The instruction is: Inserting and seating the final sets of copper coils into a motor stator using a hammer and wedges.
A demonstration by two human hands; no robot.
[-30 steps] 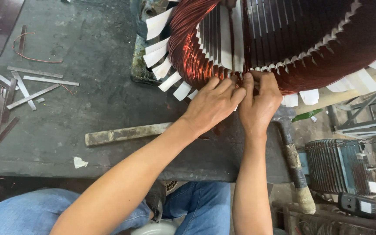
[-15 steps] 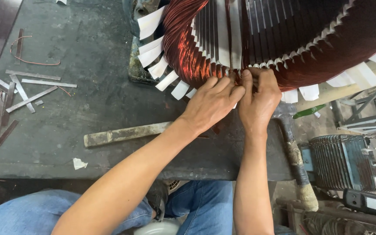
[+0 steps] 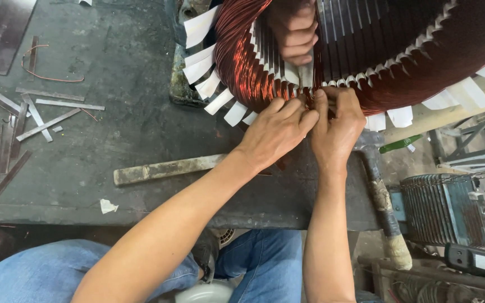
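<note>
A large motor stator (image 3: 399, 50) with copper-red windings (image 3: 242, 62) and white paper slot liners (image 3: 200, 67) lies at the far edge of the dark workbench (image 3: 113, 146). My left hand (image 3: 276, 132) and my right hand (image 3: 338, 126) meet at the near rim of the stator, fingertips pinched together on the winding wires at one slot. Another person's hand (image 3: 293, 31) reaches in from the top and grips a white liner strip inside the bore, just above my fingers.
A worn hammer handle (image 3: 164, 168) lies on the bench left of my left wrist. Thin metal strips (image 3: 35, 120) and a loose copper wire (image 3: 46, 76) are scattered at the left. A second handle (image 3: 385, 207) and a finned motor housing (image 3: 444, 210) sit at the right.
Another person's hand has come into view inside the stator bore. My hands stay pinched at the same slot on the rim.
</note>
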